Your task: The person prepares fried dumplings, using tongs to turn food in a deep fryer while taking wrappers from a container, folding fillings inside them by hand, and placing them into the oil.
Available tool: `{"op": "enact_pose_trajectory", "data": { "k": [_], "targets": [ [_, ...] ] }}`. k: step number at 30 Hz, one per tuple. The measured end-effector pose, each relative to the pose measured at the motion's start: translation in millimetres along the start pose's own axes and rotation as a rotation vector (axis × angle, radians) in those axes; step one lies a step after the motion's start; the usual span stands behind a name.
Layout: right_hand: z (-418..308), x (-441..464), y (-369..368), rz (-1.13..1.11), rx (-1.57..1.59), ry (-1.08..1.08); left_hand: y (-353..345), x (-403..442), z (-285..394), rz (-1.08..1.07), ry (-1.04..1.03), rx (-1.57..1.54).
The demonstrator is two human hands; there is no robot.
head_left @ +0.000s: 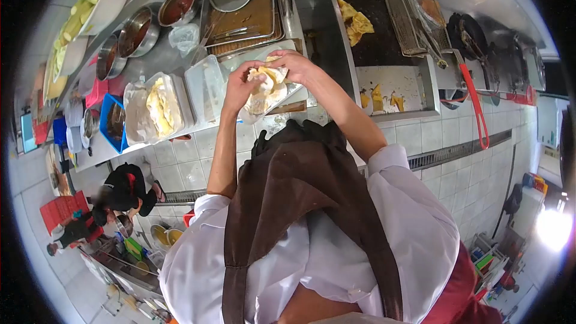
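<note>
Crumpled sheet: I am watching a pale-yellow and white, crumpled soft sheet [271, 91] being held between both hands' fingers, its loose part drooping just nearer than them, above a white rectangular tray [292, 97]; I am not making out whether the two are touching.
Left fingers [248, 71]: they are pinching its left side.
Right fingers [281, 62]: they are grasping its far right side, tips partly hidden.
Weight and stiffness: I am judging it light and limp, folding rather than holding shape.
White surface: it may be making the sheet slick; I am not able to tell powder from filling.
Best hold: I am favouring broad, gentle pinches at opposite edges, since thin middle folds could be tearing.
Left of the fingers: a clear rectangular plastic box [204, 84] is sitting near.
Right of the fingers: a golden crumpled piece [355, 22] is lying well apart.
</note>
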State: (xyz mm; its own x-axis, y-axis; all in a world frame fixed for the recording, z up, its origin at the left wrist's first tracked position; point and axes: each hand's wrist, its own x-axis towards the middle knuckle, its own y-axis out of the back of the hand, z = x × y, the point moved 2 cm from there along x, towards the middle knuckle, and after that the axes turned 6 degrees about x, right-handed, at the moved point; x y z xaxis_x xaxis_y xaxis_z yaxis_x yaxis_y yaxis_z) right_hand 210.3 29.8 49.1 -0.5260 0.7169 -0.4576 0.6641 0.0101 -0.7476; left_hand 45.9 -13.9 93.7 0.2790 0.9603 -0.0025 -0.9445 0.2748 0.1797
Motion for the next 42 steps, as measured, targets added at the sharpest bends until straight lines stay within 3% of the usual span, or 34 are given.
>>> {"op": "enact_pose_trajectory", "data": {
  "k": [3, 5, 6, 7, 9, 15, 17, 22, 24, 28, 33, 37, 40, 42],
  "targets": [
    [0, 13, -1, 0.091, 0.051, 0.036, 4, 2, -13, 0.09, -0.107, 0.168],
    [0, 20, 4, 0.108, -0.04, 0.141, 11, -1, -16, 0.134, -0.068, 0.213],
    [-3, 24, 5, 0.162, -0.278, 0.241, 13, -1, -17, 0.166, -0.061, 0.37],
    [-4, 25, 4, 0.155, -0.282, 0.241, 16, -1, -16, 0.198, -0.054, 0.527],
    [-10, 21, 5, 0.141, -0.42, 0.536, 20, -4, -16, 0.25, -0.058, 0.576],
    [-12, 4, -12, 0.059, -0.412, 0.508, 16, -17, 12, 0.291, -0.051, 0.606],
    [-2, 0, -18, 0.018, -0.109, 0.286, 16, -18, 19, 0.299, -0.195, 0.556],
    [0, -2, -19, 0.001, -0.249, 0.139, 14, -22, 32, 0.214, -0.323, 0.571],
    [-8, 2, -18, 0.054, -0.307, 0.3, 14, -24, 32, 0.198, -0.323, 0.591],
    [-23, 3, -20, 0.105, -0.33, 0.404, 15, -28, 39, 0.252, -0.368, 0.571],
    [-33, 3, -15, 0.119, -0.198, 0.415, 15, -31, 35, 0.321, -0.363, 0.485],
    [-47, -20, 1, 0.236, -0.215, 0.488, 17, -32, 15, 0.371, -0.208, 0.431],
    [-57, -44, 44, 0.333, -0.313, 0.632, 18, -38, 13, 0.328, -0.092, 0.503],
    [-68, -65, 83, 0.394, -0.226, 0.607, 20, -40, 15, 0.311, -0.04, 0.557]
  ]
}}
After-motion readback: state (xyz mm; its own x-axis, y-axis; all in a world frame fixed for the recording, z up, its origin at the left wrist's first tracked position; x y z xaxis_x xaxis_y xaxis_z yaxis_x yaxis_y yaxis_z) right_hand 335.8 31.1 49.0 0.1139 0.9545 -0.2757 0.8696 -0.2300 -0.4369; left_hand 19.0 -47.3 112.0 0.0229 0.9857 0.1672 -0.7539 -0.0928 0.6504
